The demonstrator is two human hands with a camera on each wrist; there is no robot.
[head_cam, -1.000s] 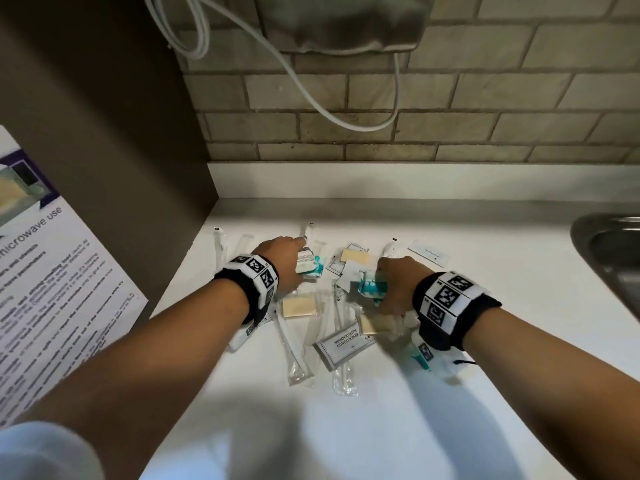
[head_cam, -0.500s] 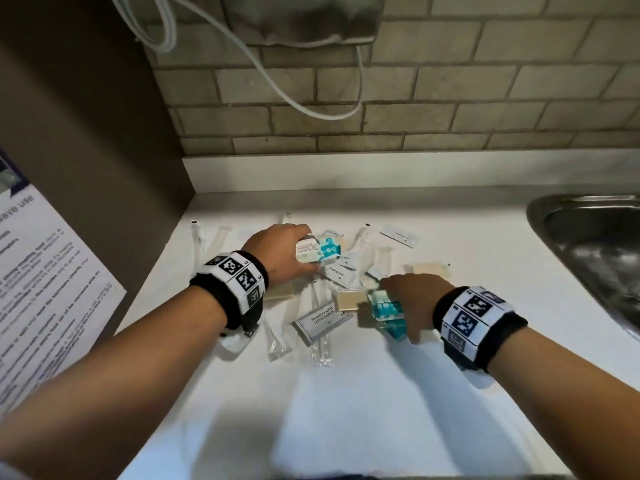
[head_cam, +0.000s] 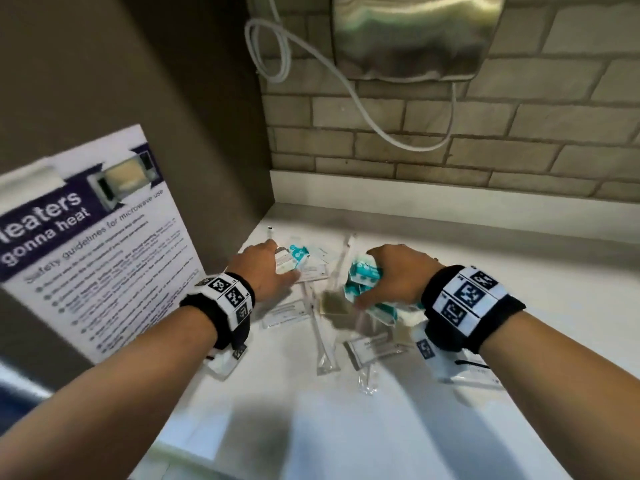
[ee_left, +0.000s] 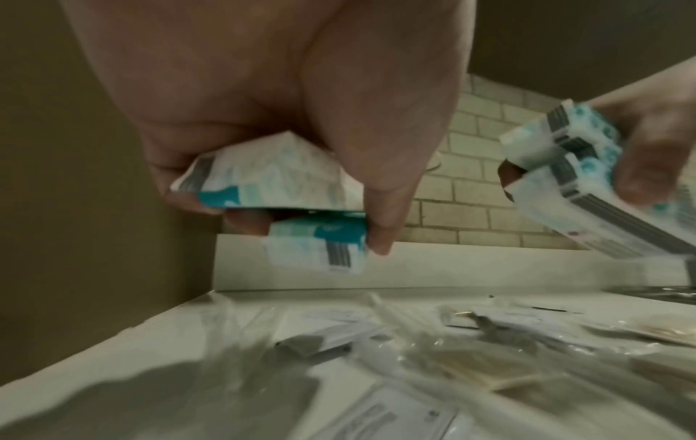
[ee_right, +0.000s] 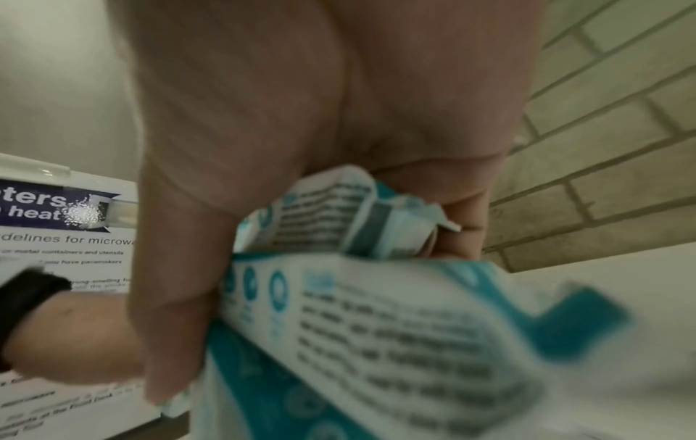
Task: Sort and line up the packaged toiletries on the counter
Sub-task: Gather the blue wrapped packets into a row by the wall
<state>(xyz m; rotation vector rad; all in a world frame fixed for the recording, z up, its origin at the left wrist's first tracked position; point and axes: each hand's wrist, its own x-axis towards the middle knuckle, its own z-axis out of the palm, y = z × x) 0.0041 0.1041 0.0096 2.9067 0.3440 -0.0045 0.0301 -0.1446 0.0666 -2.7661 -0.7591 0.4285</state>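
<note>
Your bare left forearm (head_cam: pixel 114 372) reaches in from seven o'clock, a black wristband with white coded tags (head_cam: pixel 221 299) strapped round the wrist. Your left hand (head_cam: pixel 265 271) is palm down, its fingers (ee_left: pixel 380 208) curled and pinching. Your right forearm (head_cam: pixel 571 348) comes from four o'clock with a matching band (head_cam: pixel 465 301); your right hand (head_cam: pixel 398 275) is arched, its fingers (ee_right: pixel 173 327) clenched in a grip.

place: we take this for a shared kitchenette or pantry | poster (head_cam: pixel 100 237) at 9 o'clock: printed safety guidelines for microwave use | wall (head_cam: pixel 485 133) at 12 o'clock: brick-pattern tiles | steel wall unit (head_cam: pixel 415 36) with white cable (head_cam: pixel 363 102) | white surface (head_cam: pixel 381 427) below | steel sink edge (ee_left: pixel 655 290) at 3 o'clock
</note>
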